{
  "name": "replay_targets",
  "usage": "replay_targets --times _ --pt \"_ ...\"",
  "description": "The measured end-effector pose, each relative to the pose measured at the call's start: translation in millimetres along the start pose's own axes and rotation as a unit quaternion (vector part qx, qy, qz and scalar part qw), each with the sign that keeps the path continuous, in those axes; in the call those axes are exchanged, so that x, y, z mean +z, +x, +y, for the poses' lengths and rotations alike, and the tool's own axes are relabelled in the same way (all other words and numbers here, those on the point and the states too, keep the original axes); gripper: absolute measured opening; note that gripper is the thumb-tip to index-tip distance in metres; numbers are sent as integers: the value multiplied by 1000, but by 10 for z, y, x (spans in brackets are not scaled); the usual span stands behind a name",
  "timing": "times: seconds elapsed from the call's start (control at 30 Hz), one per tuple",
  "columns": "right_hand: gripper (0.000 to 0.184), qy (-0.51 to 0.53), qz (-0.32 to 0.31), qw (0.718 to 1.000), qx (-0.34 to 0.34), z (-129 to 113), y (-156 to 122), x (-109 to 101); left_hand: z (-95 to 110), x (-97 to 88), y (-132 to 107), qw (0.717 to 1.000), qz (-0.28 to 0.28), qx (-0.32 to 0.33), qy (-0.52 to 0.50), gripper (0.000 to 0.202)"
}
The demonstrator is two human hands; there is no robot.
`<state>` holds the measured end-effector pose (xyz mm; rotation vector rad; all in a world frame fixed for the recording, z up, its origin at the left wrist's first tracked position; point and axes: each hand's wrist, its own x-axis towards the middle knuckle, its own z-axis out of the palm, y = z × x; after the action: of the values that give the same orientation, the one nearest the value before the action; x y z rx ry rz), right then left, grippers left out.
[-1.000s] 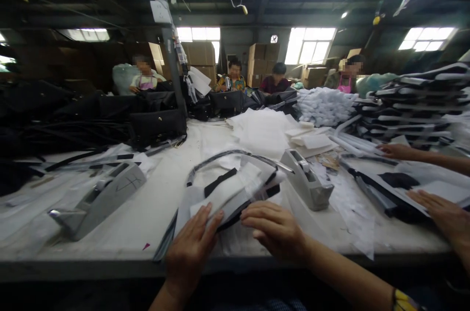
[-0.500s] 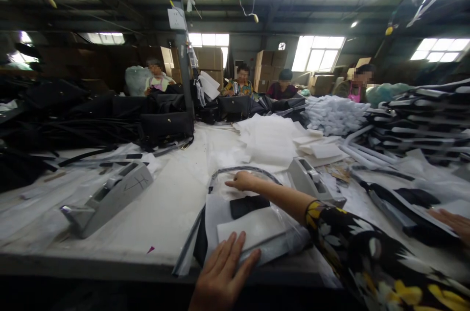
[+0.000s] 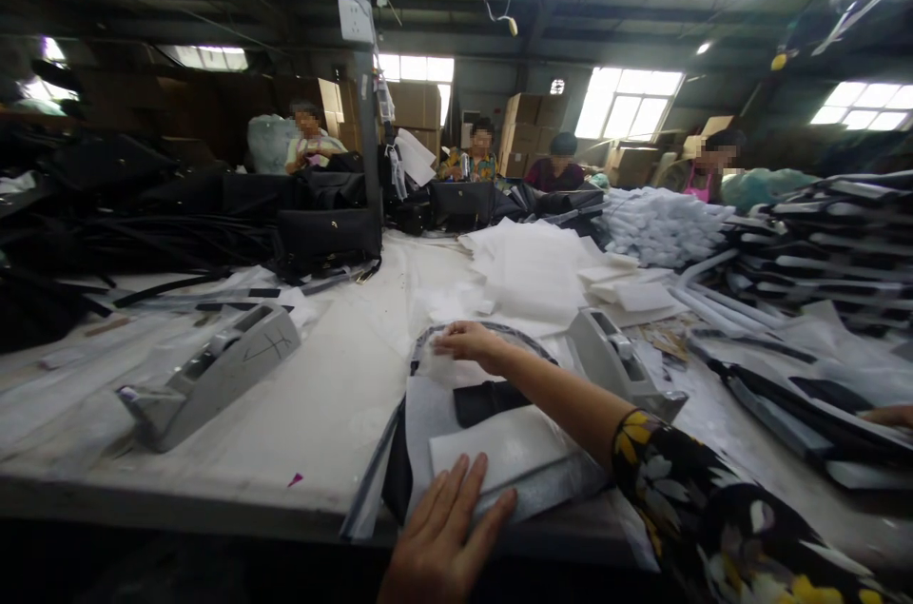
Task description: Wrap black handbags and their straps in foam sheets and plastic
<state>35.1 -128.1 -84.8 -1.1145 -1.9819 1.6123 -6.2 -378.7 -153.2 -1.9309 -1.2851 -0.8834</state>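
A black bag (image 3: 397, 476) lies at the table's front edge, partly covered by white foam sheets. My left hand (image 3: 446, 528) rests flat on the folded white foam sheet (image 3: 499, 442), fingers stretched out. Over the far end of the bag, my right hand (image 3: 471, 343) has its fingers drawn together beside the wrapped handle (image 3: 417, 352), which arches away from me. Whitish film shows by these fingertips, but what they hold is too blurred to make out. A black patch (image 3: 489, 402) shows between the sheets.
Grey tape dispensers stand on both sides, one left (image 3: 206, 376) and one right (image 3: 620, 361). White sheets (image 3: 534, 266) are piled behind. Black bags (image 3: 328, 238) are heaped far left. Another person's hand (image 3: 888, 416) is at the right by another bag (image 3: 799, 404).
My right hand's pointing index finger has drawn in toward its other fingers, near the handle. My left hand stays flat on the foam sheet. The other person's hand at right has drawn back.
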Motion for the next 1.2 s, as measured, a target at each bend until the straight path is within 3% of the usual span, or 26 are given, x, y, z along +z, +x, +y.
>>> replay_targets --times 0.17,0.23,0.3,0.4,0.47,0.53,0.67,0.77,0.83,1.0,1.13,1.2 --pt "55 118 -19 987 -104 -208 -411 13 1 -38 28 1000 -29 3 4 44" --pt "50 113 -37 977 -179 -239 -637 23 12 -72 52 999 -43 1 7 45" --pt "29 27 -46 964 -260 -206 -896 14 23 -92 66 999 -47 -6 9 45" --pt "18 -131 -70 914 -376 -44 -1264 -18 30 -92 60 999 -52 -13 12 45" --pt "21 -165 -92 872 -452 99 -1439 -26 28 -86 45 999 -51 -6 11 43" --pt "21 -159 -79 847 -502 222 -1541 -15 24 -85 31 999 -51 -5 2 41" --pt "21 -115 -26 862 -493 262 -1600 16 23 -94 28 997 -70 -17 -10 42" --pt "20 -75 3 885 -460 113 -1625 6 19 -99 47 997 -73 -11 -5 44" --pt "20 -71 3 880 -469 13 -1667 -4 14 -102 63 997 -78 -14 -11 44" --pt "22 -159 -53 825 -539 113 -1841 37 8 -107 93 997 -37 -42 -50 32" --pt "32 -201 -98 819 -528 329 -1999 39 20 -102 83 998 -22 -45 -39 38" --pt "37 -195 -156 837 -486 333 -2070 -11 26 -101 75 998 -31 -44 -34 36"
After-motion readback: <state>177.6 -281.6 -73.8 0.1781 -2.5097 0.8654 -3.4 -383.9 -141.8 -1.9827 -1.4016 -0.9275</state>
